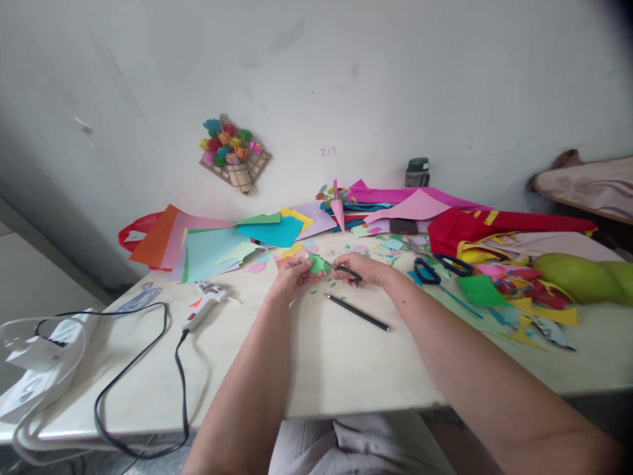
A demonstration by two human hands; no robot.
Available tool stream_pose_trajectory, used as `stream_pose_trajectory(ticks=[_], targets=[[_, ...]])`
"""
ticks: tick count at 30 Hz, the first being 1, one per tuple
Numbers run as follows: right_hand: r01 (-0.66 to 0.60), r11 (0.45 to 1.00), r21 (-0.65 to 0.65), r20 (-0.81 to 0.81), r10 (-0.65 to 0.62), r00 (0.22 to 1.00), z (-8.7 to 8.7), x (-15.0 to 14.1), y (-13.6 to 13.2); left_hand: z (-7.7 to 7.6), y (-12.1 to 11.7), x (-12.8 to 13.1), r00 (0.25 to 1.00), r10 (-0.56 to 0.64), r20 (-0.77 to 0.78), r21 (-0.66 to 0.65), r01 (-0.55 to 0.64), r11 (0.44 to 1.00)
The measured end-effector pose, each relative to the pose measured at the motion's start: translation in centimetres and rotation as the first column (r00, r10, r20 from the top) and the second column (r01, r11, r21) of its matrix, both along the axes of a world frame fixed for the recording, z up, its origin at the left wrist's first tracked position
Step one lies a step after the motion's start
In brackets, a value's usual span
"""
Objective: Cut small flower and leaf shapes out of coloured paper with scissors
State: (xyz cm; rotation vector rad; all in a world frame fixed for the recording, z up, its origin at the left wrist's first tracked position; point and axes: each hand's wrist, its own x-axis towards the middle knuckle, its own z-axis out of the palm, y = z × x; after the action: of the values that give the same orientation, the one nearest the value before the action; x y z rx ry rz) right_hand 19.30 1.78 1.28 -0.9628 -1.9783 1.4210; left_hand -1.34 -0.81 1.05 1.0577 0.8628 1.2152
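Observation:
My left hand pinches a small piece of green paper above the middle of the table. From the right, my right hand grips a pair of small scissors by the dark handles. Their blades point left and reach the green paper. Many tiny paper scraps lie around and behind both hands. A black pencil-like stick rests on the table just in front of my right hand.
A glue gun with a looping black cord lies left, near a white power strip. Coloured paper sheets spread along the back. Larger scissors, red cloth and a paper cone with flowers are also there.

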Motion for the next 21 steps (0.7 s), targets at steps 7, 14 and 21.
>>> stream_pose_trajectory(ticks=[7, 14, 21], targets=[[-0.019, 1.000, -0.012, -0.018, 0.019, 1.000, 0.25, -0.05, -0.17, 0.01, -0.01, -0.03, 1.000, 0.010, -0.003, -0.002, -0.010, 1.000], [0.003, 1.000, 0.009, 0.009, -0.003, 1.000, -0.22, 0.08, 0.29, 0.03, -0.02, -0.02, 1.000, 0.010, 0.000, 0.007, -0.010, 1.000], [0.011, 1.000, -0.017, 0.011, -0.011, 1.000, -0.39, 0.04, 0.58, -0.04, 0.06, -0.08, 1.000, 0.011, 0.002, 0.011, -0.011, 1.000]])
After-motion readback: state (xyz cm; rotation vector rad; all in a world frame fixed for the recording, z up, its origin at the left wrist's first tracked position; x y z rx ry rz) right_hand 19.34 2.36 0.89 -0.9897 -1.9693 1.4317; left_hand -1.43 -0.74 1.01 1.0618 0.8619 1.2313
